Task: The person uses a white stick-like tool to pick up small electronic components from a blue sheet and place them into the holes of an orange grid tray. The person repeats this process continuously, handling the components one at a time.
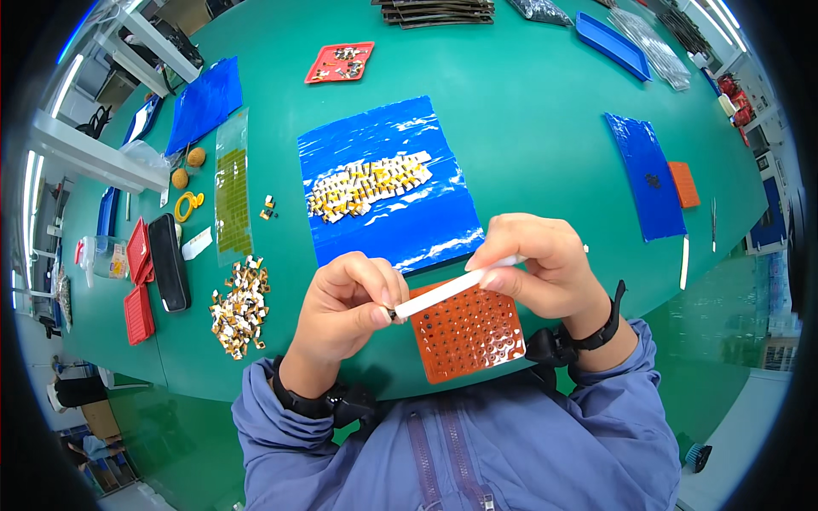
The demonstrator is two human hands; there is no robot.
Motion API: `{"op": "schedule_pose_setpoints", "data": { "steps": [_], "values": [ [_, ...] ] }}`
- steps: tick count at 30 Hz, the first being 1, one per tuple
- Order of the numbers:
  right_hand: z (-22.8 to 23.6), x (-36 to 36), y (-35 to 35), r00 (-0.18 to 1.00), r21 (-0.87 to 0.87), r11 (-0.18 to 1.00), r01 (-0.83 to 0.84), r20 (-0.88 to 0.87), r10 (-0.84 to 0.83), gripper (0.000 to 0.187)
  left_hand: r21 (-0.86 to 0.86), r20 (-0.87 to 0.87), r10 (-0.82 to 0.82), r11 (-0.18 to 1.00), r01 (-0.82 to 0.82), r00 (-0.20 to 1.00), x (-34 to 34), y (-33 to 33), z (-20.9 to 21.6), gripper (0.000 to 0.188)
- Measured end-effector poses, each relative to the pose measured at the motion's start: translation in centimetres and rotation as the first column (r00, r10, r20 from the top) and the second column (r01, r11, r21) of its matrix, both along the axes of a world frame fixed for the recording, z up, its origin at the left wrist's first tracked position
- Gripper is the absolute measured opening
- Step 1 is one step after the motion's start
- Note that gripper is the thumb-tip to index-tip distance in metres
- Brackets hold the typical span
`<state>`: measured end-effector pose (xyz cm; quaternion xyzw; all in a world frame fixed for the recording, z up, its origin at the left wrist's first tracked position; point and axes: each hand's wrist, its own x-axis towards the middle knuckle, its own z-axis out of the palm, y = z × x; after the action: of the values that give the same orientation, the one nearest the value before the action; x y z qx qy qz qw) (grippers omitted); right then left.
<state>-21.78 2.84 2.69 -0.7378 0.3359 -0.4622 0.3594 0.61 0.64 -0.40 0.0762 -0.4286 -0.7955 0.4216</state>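
Observation:
My right hand (545, 262) grips a flat white stick (447, 292) between thumb and fingers. The stick slants down to the left, and its far end meets my left hand (348, 305). Pinched between my left thumb and fingertip is a small black part (393, 314), right at the stick's tip; its exact kind is too small to tell. Below both hands lies an orange tray (473, 336) with rows of small dark pieces in it. Beyond them, a blue sheet (383, 136) carries closely laid rows of small white, yellow and black pieces (371, 186).
Left of me are a loose pile of similar pieces (240, 308), a greenish clear strip (232, 192), a black case (169, 262) and yellow scissors (187, 204). A red tray (340, 63) sits farther back. Rightward lie another blue sheet (643, 162), an orange block (683, 184) and tweezers (714, 226).

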Motion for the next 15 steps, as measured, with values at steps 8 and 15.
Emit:
{"op": "schedule_pose_setpoints", "data": {
  "steps": [8, 15],
  "values": [
    [0.1, -0.3, 0.0, 0.997, -0.128, 0.992, -0.006, -0.078, -0.004, 0.01, -0.103, 0.07, 0.019, 0.995, -0.012, 0.997, 0.1, -0.1, 0.1, 0.013],
    [0.6, 0.0, 0.4, 0.997, -0.169, 0.986, 0.004, -0.075, -0.017, 0.01, -0.016, -0.009, -0.035, 0.999, 0.035, 0.999, 0.3, 0.3, 0.4, 0.011]
  ]
}}
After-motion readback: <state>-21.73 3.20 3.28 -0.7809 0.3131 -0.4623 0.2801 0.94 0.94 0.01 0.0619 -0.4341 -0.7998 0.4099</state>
